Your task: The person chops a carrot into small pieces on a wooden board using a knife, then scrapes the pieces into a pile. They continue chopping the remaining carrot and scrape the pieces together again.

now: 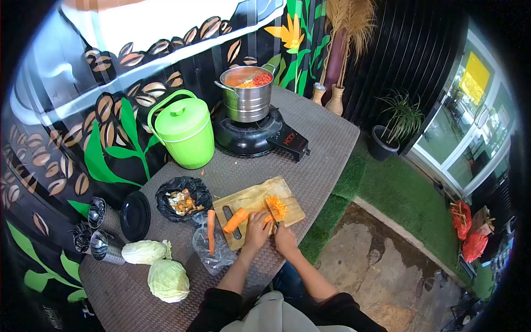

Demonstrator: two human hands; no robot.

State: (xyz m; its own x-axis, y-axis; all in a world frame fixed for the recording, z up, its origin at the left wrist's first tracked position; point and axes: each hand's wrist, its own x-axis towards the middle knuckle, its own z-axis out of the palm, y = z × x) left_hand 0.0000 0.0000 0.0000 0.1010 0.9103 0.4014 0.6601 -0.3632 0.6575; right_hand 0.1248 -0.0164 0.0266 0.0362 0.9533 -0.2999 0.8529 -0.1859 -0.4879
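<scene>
On a wooden cutting board (251,197) with a dark-edged handle slot, my left hand (257,229) rests with its fingers bent over a small carrot piece (268,219). Right beside it, my right hand (285,239) is closed round the handle of a knife (272,210), whose blade points away from me. Chopped carrot (278,207) lies in a heap against the blade's right side. Left of my left hand is a thick peeled carrot chunk (236,220). A long whole carrot (211,232) lies on a clear plastic bag (221,255) off the board's left end.
Behind the board, a steel pot (246,102) stands on a black gas stove (249,137), beside a green lidded bucket (185,133). Further left are a black bag of peelings (185,203), black plates (135,216), two cabbages (168,281) (145,252) and steel utensil holders (108,249).
</scene>
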